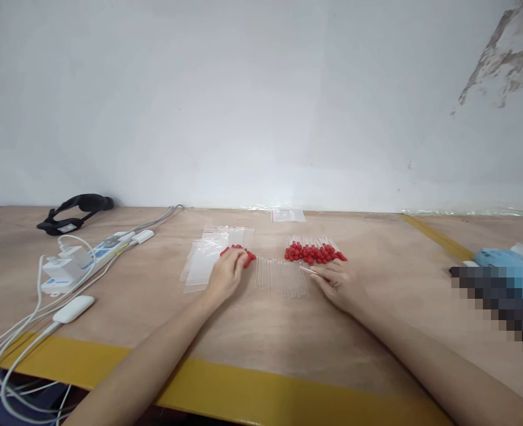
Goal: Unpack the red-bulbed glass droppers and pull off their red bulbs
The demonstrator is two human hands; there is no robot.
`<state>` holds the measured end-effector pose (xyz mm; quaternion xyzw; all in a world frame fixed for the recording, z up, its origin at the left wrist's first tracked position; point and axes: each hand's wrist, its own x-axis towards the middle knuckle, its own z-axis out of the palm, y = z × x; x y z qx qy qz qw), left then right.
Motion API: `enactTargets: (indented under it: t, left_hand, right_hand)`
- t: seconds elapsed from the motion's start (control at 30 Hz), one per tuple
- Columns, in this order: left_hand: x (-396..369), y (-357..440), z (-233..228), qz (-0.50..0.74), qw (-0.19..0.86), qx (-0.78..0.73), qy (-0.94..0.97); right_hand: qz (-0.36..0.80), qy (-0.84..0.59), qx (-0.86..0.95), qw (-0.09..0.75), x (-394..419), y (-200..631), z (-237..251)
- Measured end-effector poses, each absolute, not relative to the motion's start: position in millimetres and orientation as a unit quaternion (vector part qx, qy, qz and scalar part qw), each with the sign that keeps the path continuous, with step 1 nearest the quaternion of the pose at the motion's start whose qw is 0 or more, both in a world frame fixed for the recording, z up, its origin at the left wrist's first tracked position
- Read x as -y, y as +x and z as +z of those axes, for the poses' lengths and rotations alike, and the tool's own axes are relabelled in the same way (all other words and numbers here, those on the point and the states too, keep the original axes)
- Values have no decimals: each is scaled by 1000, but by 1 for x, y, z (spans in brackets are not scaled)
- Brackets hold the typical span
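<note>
Left of the tubes [281, 280], caps [250, 258] were touched by the left hand [228, 272], grip unclear; a lone tube [307, 269] was pinched by the right hand [336, 284].

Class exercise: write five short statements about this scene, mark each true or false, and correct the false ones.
1. The right hand holds a thin, clear tube. True.
2. The left hand is at the white power strip. False: it is at the small red caps.
3. The flat, clear plastic bags lie left of the row of clear, slender tubes. True.
4. The black, curved headset lies at the table's right end. False: it lies at the left, near the wall.
5. The pile of red-capped tubes lies beyond the right hand. True.
</note>
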<state>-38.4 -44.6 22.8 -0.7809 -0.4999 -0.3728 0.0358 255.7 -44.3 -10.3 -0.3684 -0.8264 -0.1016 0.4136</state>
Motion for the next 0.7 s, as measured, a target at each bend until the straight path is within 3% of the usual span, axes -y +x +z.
enactTargets:
  t: [0.27, 0.7]
  left_hand:
    - [10, -77, 26, -388, -3, 648, -655]
    - [7, -86, 21, -353, -24, 673, -649]
  right_hand:
    - [-117, -533, 774, 321, 46, 251, -16]
    - [-103, -499, 796, 328, 56, 233, -10]
